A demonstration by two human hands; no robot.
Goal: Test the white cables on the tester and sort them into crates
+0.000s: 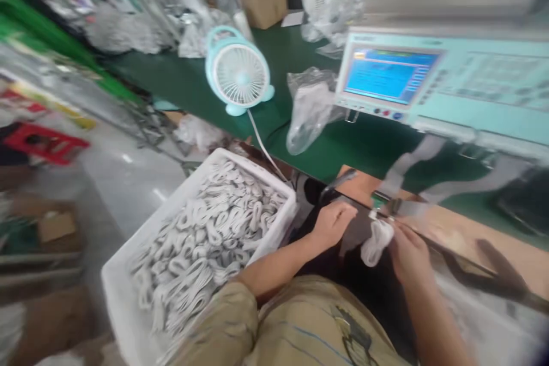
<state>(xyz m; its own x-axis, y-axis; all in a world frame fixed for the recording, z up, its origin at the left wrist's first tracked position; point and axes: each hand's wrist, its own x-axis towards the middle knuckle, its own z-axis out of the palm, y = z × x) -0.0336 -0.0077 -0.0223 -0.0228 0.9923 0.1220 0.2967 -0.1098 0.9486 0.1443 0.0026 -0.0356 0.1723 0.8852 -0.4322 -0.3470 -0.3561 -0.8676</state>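
My left hand (334,223) is over my lap, near the bench edge, its fingers curled together; whether it holds anything is hidden. To its right, a white coiled cable bundle (376,243) hangs beside my right hand (409,246), whose fingers are closed at its upper end. The cable's end lies close to a small fixture on a wooden board (454,226). At my left stands a white bin (114,291) filled with many similar coiled cables (201,240).
A light blue fan (242,74) stands on the green bench (171,83), with a plastic bag (306,114) near it. A tester with a lit screen (386,80) is at the right, grey ribbons running down from it. Behind is a cardboard box (266,3).
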